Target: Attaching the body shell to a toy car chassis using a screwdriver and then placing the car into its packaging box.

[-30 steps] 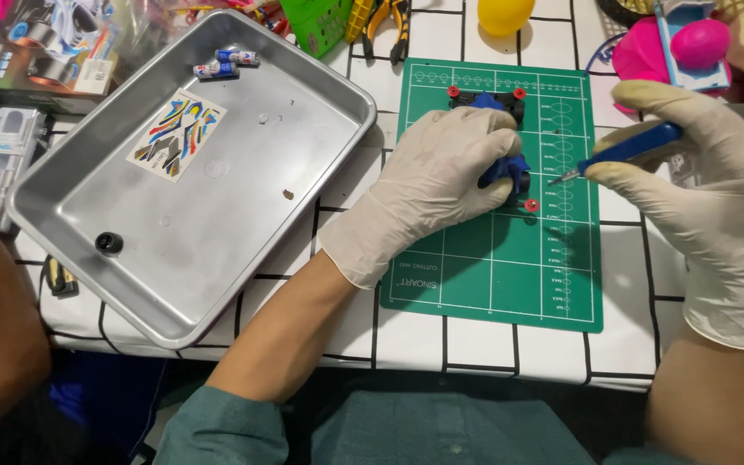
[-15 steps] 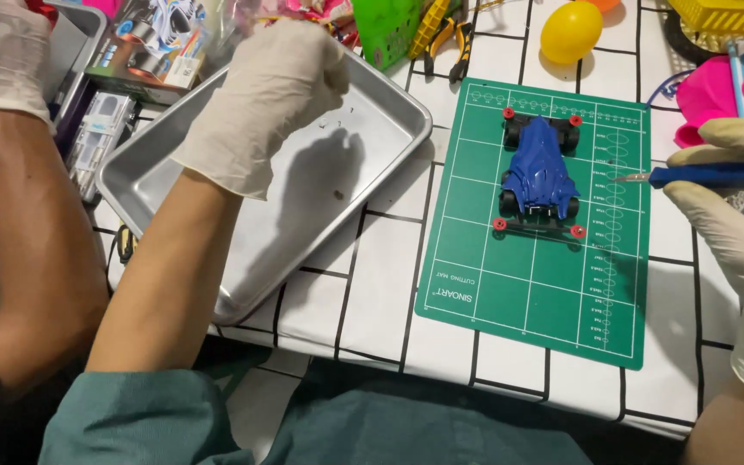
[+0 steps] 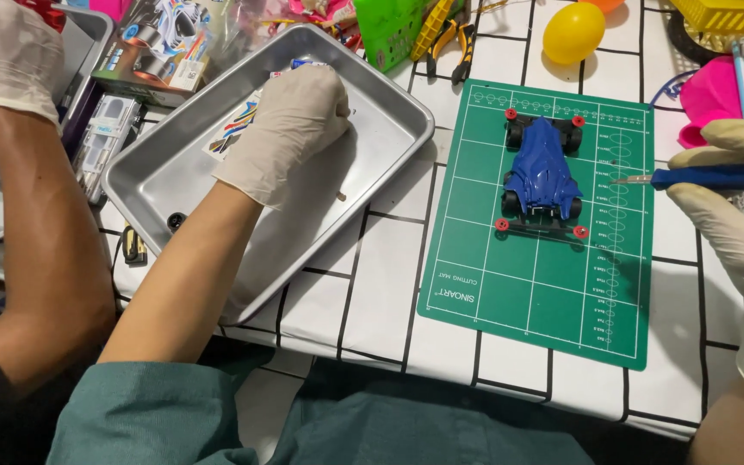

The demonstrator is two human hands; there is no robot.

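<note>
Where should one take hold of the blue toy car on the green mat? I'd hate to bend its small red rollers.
Probably the blue toy car is best gripped from above, across the sides of its body between the wheels. It sits upright on the green cutting mat, nothing over it, and the red rollers stick out only at its ends.

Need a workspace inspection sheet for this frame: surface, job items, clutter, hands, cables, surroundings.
Surface: white tiled table, dark grid lines.
Job's things: blue toy car on green cutting mat; metal tray holding sticker sheet.
Clutter: pliers, yellow egg, boxes at top left.
Grippers: left hand gloved, over the tray; right hand gloved, holding blue-handled tool.
Cables: nothing seen.
Surroundings: another person's gloved hand at far left.
</note>
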